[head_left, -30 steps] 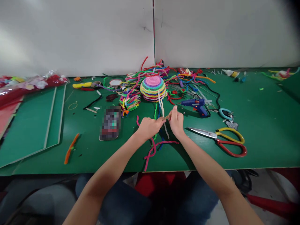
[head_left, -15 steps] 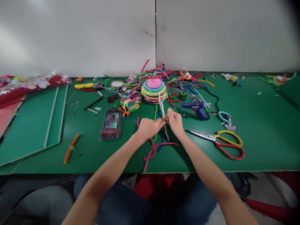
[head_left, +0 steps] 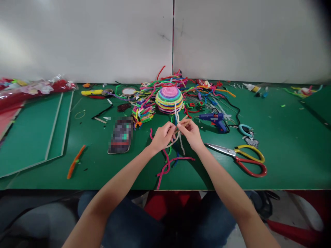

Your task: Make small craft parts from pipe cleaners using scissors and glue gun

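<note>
My left hand (head_left: 163, 135) and my right hand (head_left: 190, 133) meet close together over the table, fingers pinched. Between them is a tan pipe cleaner (head_left: 173, 142), held by both; a tan end (head_left: 186, 120) pokes up past my right fingers. Just beyond the hands sits a round, striped dome (head_left: 169, 98) of coiled pipe cleaners, pink at its top. A white twisted strand (head_left: 177, 111) hangs down from it and passes by my fingertips. Green and blue strands run beneath the hands. Nearer the front edge lie crossed pink pipe cleaners (head_left: 168, 168). The fingers hide part of the tan piece.
Large scissors (head_left: 234, 151) with yellow and red handles lie to the right, below a blue glue gun (head_left: 214, 119). At the left are a phone (head_left: 121, 135) and an orange pipe cleaner (head_left: 76, 162). Piled pipe cleaners (head_left: 144, 112) surround the dome. A white wall (head_left: 103, 41) stands behind.
The tan pipe cleaner, mostly hidden before, now shows a loop below the fingers and ends above them. My hands have turned and drawn slightly closer to each other. The view has shifted a little.
</note>
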Tool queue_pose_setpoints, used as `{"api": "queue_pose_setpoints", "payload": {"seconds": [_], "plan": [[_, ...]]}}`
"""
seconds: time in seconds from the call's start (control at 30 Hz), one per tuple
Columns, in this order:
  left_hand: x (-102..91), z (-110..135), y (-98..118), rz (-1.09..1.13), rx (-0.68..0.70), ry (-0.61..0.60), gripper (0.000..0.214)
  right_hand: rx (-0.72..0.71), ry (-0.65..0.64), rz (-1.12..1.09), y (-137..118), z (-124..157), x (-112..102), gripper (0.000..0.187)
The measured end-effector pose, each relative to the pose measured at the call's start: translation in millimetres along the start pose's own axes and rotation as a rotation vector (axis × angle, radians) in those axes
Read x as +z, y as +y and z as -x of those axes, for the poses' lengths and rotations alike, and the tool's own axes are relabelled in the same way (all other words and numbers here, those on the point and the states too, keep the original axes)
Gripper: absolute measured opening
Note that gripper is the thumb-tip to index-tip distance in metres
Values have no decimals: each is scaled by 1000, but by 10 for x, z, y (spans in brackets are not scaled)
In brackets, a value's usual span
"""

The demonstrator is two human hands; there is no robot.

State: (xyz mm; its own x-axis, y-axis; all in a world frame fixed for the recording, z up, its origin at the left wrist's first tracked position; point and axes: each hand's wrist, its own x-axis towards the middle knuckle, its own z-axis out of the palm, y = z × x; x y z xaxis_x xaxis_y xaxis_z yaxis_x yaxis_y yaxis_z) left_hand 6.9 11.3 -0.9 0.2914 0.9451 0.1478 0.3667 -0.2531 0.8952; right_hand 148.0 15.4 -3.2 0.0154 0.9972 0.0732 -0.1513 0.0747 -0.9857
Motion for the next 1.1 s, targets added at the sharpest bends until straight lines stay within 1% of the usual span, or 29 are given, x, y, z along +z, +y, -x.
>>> {"api": "queue_pose_setpoints", "payload": {"seconds": [0.1, 0.2, 0.27, 0.43, 0.6, 0.67, 0.73, 0.77, 0.83, 0.9, 0.97, 1.03, 1.1], "plan": [[10, -15, -31, 46, -7, 37, 27, 8, -18, -42, -2, 8, 2, 34], [20, -24, -58, 107, -14, 41, 28, 0, -72, -55, 26, 9, 1, 34], [16, -30, -68, 145, -22, 43, 30, 1, -83, -59, 39, 7, 2, 31], [-34, -57, -74, 191, -58, 33, 42, 19, 20, -85, 4, -9, -12, 26], [-71, -104, -74, 270, -121, 38, 51, 63, 130, -108, -28, -48, -86, 24], [-78, -117, -69, 282, -139, 38, 49, 79, 172, -129, -30, -61, -114, 25], [-82, -122, -67, 265, -126, 30, 39, 82, 181, -146, -32, -63, -125, 24], [-82, -122, -67, 256, -116, 23, 34, 80, 166, -146, -33, -60, -122, 24], [-81, -120, -71, 254, -108, 4, 27, 77, 93, -118, -31, -46, -102, 25], [-78, -116, -76, 273, -113, -17, 25, 77, -5, -68, -18, -26, -70, 26], [-78, -113, -77, 289, -123, -38, 24, 70, -69, -33, 3, -9, -38, 26], [-79, -108, -69, 299, -133, -53, 24, 58, -83, -27, 23, 3, -16, 26], [-78, -99, -50, 301, -141, -65, 23, 42, -69, -27, 35, 10, -6, 26]]}}
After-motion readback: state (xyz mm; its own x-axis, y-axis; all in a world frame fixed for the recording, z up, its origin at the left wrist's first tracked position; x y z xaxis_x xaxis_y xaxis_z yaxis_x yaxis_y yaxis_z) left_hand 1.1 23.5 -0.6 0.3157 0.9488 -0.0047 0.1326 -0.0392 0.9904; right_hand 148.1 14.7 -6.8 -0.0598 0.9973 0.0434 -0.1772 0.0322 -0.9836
